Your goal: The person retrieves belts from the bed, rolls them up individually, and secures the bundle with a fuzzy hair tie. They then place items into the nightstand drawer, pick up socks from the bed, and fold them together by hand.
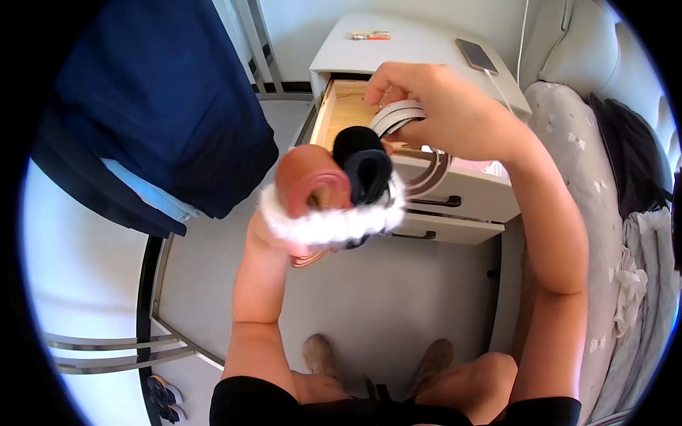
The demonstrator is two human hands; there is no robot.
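My left hand [267, 233], mostly hidden, is closed under a bundle: a rolled reddish-brown belt [305, 177], a rolled black belt [362, 153] and a fluffy white band [327, 226]. Over the open drawer [342, 106], my right hand [458, 110] curls its fingers round a white coiled strap [399, 113] that looks like a rolled belt. Below that hand arcs a brownish strap [437, 174]; I cannot tell what it belongs to. The bundle hangs just in front of the drawer, close to the white coil.
On top of the white nightstand [419, 46] lie a phone [477, 55] with a cable and a small packet [371, 35]. Dark blue clothes [163, 99] hang at left on a metal rack. A bed [561, 142] with a black bag [625, 149] flanks the right side.
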